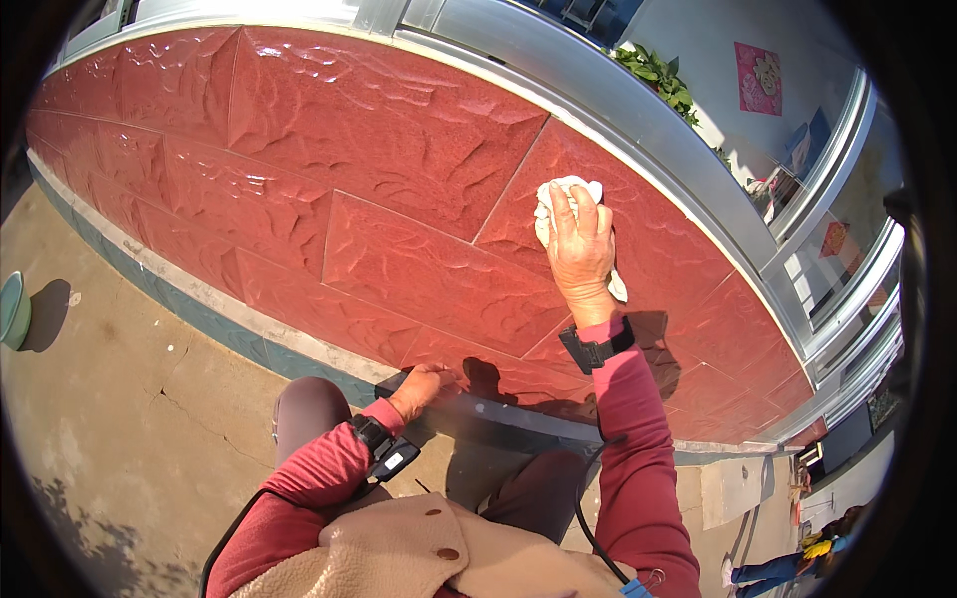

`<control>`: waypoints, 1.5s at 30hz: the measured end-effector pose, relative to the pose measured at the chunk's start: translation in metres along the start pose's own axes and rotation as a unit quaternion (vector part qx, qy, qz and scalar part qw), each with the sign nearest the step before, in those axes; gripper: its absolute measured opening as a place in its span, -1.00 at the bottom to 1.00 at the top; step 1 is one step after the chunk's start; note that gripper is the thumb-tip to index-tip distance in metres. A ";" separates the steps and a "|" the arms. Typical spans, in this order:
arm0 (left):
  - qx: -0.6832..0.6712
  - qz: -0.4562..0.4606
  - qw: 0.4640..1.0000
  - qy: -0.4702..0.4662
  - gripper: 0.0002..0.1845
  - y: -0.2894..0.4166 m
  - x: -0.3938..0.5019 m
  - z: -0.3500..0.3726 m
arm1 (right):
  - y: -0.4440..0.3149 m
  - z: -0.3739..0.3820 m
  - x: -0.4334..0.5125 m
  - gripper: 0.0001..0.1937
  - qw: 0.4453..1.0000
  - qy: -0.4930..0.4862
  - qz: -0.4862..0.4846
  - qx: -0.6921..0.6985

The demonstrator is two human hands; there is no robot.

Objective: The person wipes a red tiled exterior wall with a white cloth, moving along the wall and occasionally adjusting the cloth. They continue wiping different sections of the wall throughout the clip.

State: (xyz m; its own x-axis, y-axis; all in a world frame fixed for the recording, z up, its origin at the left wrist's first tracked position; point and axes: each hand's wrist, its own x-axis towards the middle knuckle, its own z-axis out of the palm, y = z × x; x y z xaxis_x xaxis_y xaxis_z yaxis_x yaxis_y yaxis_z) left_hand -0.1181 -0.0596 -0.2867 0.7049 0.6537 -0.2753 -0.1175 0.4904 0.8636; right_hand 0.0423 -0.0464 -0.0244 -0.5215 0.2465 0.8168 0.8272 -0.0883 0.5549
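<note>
My right hand (pixel 580 243) is closed on a white cloth (pixel 549 205) and presses it against the red, rock-textured wall tiles (pixel 419 247), below the aluminium window frame (pixel 658 142). A loose end of the cloth hangs out below the palm. Lower and to the left, my left hand (pixel 428 389) is beside the bottom row of tiles, near the ledge; its fingers point to the wall, and I cannot tell whether they touch it. Nothing shows in the left hand. Both wrists carry black straps, with a small device at the left one.
A grey ledge (pixel 299 329) runs along the wall's foot. A green basin (pixel 15 310) stands on the concrete floor (pixel 142 404) at the far left. Potted leaves (pixel 658 75) show behind the window. At the far lower right is another person with yellow gloves (pixel 817 550).
</note>
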 end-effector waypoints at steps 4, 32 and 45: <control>0.025 -0.033 0.999 0.010 -0.76 0.002 0.002 -0.003 | -0.015 0.022 0.037 -0.58 0.999 0.044 -0.018 -0.022; -0.116 0.160 0.980 0.018 -0.62 0.029 -0.010 -0.029 | -0.106 -0.015 -0.079 -0.66 0.907 -0.234 0.165 0.310; -0.120 0.286 0.947 0.082 -0.64 0.066 -0.040 0.010 | -0.089 -0.108 -0.214 -0.53 0.675 -0.233 0.424 0.557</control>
State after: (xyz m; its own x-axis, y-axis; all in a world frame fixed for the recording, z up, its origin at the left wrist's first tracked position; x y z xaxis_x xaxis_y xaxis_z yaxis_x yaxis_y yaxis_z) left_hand -0.1472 -0.0592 -0.2149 0.3625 0.9229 0.1294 -0.6161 0.1331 0.7763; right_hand 0.0576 -0.1956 -0.2312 0.1462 0.8633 0.4831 0.5660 0.3275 -0.7566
